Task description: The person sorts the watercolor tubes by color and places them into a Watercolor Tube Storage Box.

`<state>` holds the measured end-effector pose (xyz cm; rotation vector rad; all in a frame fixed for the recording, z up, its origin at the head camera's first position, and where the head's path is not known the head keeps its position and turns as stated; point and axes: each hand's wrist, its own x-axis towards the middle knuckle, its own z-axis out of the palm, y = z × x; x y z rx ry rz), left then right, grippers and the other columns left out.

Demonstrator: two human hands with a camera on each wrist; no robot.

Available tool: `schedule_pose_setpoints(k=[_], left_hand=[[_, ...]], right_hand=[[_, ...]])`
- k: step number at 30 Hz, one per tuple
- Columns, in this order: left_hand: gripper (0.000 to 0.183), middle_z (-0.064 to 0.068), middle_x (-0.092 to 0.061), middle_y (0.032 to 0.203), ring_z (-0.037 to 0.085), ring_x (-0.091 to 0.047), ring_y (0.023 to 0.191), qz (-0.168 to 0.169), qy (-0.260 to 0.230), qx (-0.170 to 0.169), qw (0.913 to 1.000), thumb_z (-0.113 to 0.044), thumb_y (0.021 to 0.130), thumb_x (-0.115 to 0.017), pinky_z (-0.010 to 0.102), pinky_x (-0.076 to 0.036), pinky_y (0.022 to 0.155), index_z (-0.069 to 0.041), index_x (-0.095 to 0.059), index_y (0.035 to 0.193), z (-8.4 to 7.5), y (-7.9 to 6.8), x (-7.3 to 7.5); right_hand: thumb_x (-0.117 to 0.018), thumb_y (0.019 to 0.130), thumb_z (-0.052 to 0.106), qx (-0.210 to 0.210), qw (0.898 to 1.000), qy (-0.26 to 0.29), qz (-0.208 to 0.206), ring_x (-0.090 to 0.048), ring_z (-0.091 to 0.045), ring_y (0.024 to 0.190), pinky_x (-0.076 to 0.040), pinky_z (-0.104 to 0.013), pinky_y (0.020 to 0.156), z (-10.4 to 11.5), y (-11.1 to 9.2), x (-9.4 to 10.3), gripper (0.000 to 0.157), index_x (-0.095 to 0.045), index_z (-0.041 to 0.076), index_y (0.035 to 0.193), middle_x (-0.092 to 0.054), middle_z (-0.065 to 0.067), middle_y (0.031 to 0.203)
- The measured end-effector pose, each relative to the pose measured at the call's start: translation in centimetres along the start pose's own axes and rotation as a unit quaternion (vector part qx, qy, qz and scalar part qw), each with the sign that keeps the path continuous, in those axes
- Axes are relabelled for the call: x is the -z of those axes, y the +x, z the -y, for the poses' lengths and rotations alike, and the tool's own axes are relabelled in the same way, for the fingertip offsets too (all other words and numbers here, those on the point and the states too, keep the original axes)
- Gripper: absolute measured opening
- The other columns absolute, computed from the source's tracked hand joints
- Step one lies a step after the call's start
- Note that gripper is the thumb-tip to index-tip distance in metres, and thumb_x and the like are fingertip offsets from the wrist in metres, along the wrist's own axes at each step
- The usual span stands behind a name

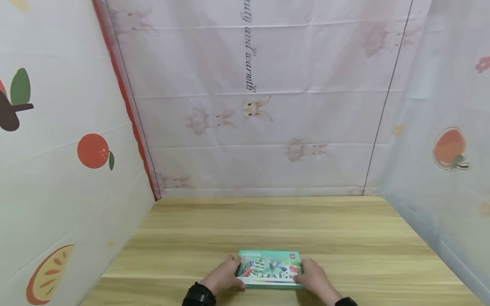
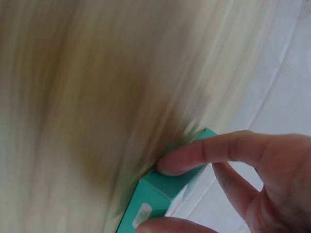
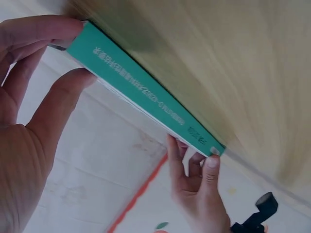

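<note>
A flat teal cardboard box (image 1: 270,268) with printed plants on its top lies level near the front of the table, between both hands. My left hand (image 1: 226,274) grips its left end; in the left wrist view the fingers (image 2: 214,150) press the box's narrow end (image 2: 167,184) and the thumb lies at its near corner. The right hand (image 1: 314,278) holds the opposite end, with the thumb on the near side in the right wrist view. Along the teal long side (image 3: 141,92) runs a line of printed characters. Whether the box touches the tabletop, I cannot tell.
The wood-grain table (image 1: 268,221) reaches back to a pale curtain (image 1: 268,63) with rabbit prints. Fruit-printed sheets stand along its left side (image 1: 57,191) and right side (image 1: 440,204). A black band (image 1: 199,294) circles the left wrist.
</note>
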<state>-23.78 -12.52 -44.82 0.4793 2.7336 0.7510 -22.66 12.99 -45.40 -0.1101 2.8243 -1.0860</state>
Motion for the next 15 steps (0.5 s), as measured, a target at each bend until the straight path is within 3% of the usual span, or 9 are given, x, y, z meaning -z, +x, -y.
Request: schedule_pose_setpoints(k=[5,10,13,15], left_hand=[[0.076,0.014,-0.041,0.099,0.018,-0.045,0.084,0.007,0.003,-0.015,0.9999,-0.028,0.06,-0.069,0.033,-0.039,0.074,0.006,-0.036,0.12,-1.0,0.1,-1.1],[0.077,0.016,-0.043,0.103,0.02,-0.046,0.088,0.004,0.027,-0.01,0.9996,-0.03,0.06,-0.069,0.034,-0.04,0.075,0.006,-0.037,0.119,-1.7,0.1,-1.5],[0.071,0.013,-0.045,0.102,0.021,-0.047,0.086,-0.004,0.018,-0.012,0.9998,-0.036,0.061,-0.067,0.036,-0.041,0.073,0.003,-0.043,0.115,-1.6,-0.2,-1.0],[0.069,0.013,-0.046,0.105,0.022,-0.047,0.088,-0.019,0.036,-0.03,0.9987,-0.045,0.062,-0.062,0.038,-0.041,0.073,-0.001,-0.047,0.112,-1.3,-0.8,-0.5]], right_hand=[[-0.066,0.064,0.013,-0.02,1.0,0.008,0.014,-0.042,-0.015,0.056,-0.037,-0.026,0.048,-1.7,-0.9,0.8,0.033,-0.053,-0.009,0.084,-0.047,-0.004,0.066],[-0.064,0.068,0.017,0.001,0.999,0.01,0.042,-0.044,-0.014,0.055,-0.039,-0.026,0.047,-2.8,-1.0,1.4,0.032,-0.055,-0.008,0.086,-0.051,-0.004,0.065],[-0.059,0.074,0.017,0.019,0.999,0.006,0.033,-0.047,-0.014,0.058,-0.041,-0.028,0.049,-3.5,-0.9,2.2,0.033,-0.055,-0.008,0.093,-0.053,-0.003,0.069],[-0.057,0.075,0.019,0.035,0.999,-0.008,0.001,-0.048,-0.013,0.063,-0.043,-0.028,0.053,-4.0,-1.0,2.9,0.034,-0.055,-0.007,0.097,-0.054,-0.001,0.073]])
